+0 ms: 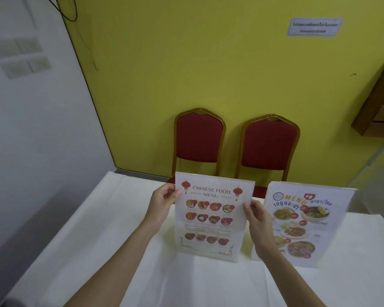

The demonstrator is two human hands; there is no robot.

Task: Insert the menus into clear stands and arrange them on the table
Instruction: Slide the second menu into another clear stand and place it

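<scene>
Both hands grip the Chinese food menu by its side edges.

The left hand pinches the upper left edge, at 9 o'clock of the sheet; the right hand pinches the right edge, at 3 o'clock. The menu stands upright on the white table. The Thai menu stand is just beside it, at 3 o'clock. Two red chairs stand at 12 o'clock.

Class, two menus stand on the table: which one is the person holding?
The Chinese food menu, with red lanterns: the left hand and right hand grip its sides. The Thai menu beside it stands untouched.
</scene>
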